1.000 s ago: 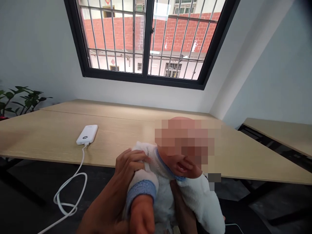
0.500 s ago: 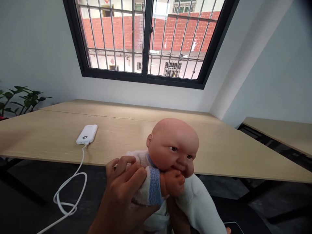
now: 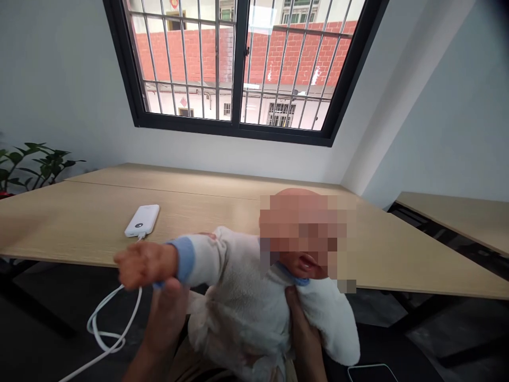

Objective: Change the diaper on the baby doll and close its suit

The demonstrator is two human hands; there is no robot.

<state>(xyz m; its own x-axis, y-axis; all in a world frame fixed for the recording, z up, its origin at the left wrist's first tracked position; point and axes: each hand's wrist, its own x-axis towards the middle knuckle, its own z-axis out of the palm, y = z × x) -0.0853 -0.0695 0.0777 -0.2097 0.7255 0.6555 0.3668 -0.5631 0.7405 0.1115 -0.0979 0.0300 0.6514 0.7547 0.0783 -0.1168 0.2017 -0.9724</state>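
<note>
Doll between left hand, right hand

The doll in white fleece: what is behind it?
The light wood table, with a white power bank to the left. The doll itself hides the table part behind it and part of the left hand.

I look toward a black-framed barred window in a white wall, above a pale wooden surface and a dark floor.
</note>
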